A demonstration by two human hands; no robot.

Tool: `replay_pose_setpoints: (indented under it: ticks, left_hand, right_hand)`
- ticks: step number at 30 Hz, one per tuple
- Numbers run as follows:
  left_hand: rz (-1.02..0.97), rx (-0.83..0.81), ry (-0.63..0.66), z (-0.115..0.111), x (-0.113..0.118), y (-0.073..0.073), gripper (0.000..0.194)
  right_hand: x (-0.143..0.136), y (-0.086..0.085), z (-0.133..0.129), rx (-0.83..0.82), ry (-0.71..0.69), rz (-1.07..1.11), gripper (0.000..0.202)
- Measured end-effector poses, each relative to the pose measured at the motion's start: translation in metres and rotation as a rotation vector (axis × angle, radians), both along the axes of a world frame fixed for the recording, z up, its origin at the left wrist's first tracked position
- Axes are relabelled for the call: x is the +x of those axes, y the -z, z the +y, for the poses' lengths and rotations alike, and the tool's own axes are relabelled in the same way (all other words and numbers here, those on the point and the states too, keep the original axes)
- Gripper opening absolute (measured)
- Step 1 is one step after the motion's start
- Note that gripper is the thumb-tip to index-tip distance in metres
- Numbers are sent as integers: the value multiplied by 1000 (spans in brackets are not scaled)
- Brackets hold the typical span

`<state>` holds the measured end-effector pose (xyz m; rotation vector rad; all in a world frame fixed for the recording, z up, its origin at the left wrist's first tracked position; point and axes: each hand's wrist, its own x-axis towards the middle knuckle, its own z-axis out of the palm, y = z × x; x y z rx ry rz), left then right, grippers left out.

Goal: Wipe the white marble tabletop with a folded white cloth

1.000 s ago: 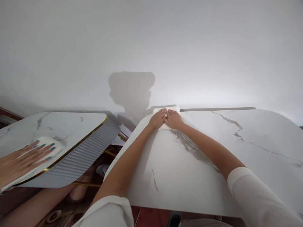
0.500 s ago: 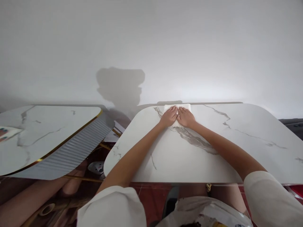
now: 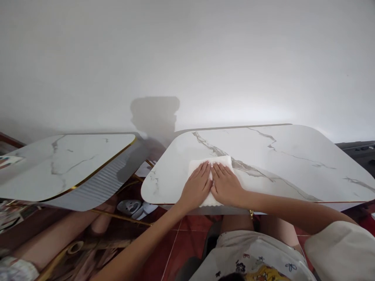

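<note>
A white cloth (image 3: 226, 160) lies flat on a white marble-patterned table (image 3: 168, 171), close to its front edge. Pressed flat on the cloth is my left hand (image 3: 197, 186), its fingers stretched out and pointing away from me. Beside it my right hand (image 3: 225, 184) rests on the same cloth, also flat with straight fingers. The two hands touch or nearly touch at the thumbs and index fingers. Much of the cloth is hidden under them; its wavy lower edge shows between the wrists.
To the left stands a second marble-patterned table (image 3: 82, 160) with a gold rim and ribbed side. A plain wall (image 3: 234, 58) rises behind both tables. Another person's leg (image 3: 52, 242) is below the left table, near a shoe (image 3: 129, 207). The floor (image 3: 187, 242) is red tile.
Both hands and the cloth have come from the table's back edge toward me, near the front edge. My view has shifted a little, and my elbows are bent more.
</note>
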<state>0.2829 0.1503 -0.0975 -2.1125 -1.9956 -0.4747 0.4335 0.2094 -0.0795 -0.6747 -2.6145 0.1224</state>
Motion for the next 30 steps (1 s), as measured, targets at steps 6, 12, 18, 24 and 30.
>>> replay_pose_setpoints:
  ticks: [6,12,18,24,30]
  left_hand:
    - [-74,-18,2,2,61,-3,57]
    - [-131,-55,121,55,85,-6,56]
    - [-124,-73,83,123,56,-12,55]
    - [-141,-2,60,194,10,-16,51]
    - [-94,36,23,252,-31,-10,45]
  right_hand:
    - [59,-4,2,-35,20,-60,58]
    - [85,-3,38,-2,132,-121,57]
    - [54,-7,107,9,106,-150,56]
    - [7,-7,185,11,48,-150,55]
    - [-38,-4,240,27,55,-114,53]
